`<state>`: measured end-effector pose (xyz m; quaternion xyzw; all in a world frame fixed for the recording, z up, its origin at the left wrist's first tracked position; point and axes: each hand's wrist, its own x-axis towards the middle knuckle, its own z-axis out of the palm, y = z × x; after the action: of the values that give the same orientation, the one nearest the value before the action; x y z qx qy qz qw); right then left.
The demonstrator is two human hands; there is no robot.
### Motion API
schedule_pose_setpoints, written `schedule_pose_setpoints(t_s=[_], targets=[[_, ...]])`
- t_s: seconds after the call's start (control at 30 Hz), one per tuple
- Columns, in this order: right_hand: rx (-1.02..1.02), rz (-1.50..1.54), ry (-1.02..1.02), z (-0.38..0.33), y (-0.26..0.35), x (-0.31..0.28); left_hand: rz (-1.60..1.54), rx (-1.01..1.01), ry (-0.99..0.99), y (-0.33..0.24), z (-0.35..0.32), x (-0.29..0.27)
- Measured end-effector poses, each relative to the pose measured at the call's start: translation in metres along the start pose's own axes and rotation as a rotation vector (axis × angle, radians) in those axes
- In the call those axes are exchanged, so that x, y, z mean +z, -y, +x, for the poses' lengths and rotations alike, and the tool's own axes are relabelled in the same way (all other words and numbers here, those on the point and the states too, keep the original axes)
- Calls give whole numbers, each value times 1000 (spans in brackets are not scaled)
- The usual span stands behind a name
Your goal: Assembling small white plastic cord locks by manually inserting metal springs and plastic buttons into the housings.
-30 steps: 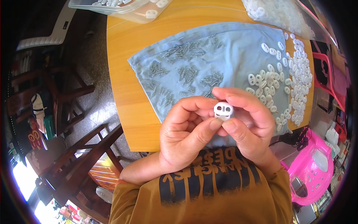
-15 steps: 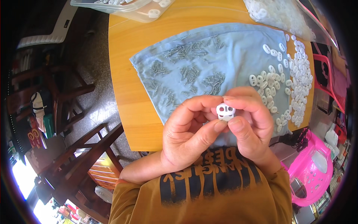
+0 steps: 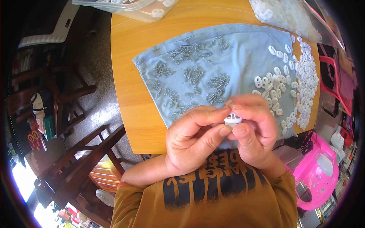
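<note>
A small white two-hole cord lock (image 3: 232, 118) is pinched between the fingertips of both hands, just above the near edge of the cloth. My left hand (image 3: 197, 136) closes on its left side, thumb below and index finger on top. My right hand (image 3: 255, 131) closes on it from the right in the same manner. A paler, translucent piece shows at its lower end; the fingertips hide part of it. Beyond the hands, many small metal springs (image 3: 194, 76) lie in loose heaps on a light blue cloth (image 3: 243, 49). White cord lock parts (image 3: 274, 85) are scattered right of them.
The cloth covers much of a wooden table (image 3: 125, 95). More white parts (image 3: 307, 83) lie along its right side. A clear plastic bin (image 3: 133, 11) stands at the far left, a clear bag (image 3: 285, 17) at the far right. A pink plastic chair (image 3: 321, 171) is at the right.
The fingers have closed further over the cord lock, which has tilted, so less of its face shows. Both hands stay nearly in place.
</note>
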<state>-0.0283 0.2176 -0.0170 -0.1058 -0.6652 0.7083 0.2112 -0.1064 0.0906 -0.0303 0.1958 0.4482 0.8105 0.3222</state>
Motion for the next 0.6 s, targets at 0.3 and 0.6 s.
schedule_pose_setpoints(t_s=[0.3,0.6], targets=[[-175,-105,89,7,-14,-4,-32,17,-52,4,-3,0],[-175,-147,70,12,-10,-4,-160,-99,-7,-10,5,1]])
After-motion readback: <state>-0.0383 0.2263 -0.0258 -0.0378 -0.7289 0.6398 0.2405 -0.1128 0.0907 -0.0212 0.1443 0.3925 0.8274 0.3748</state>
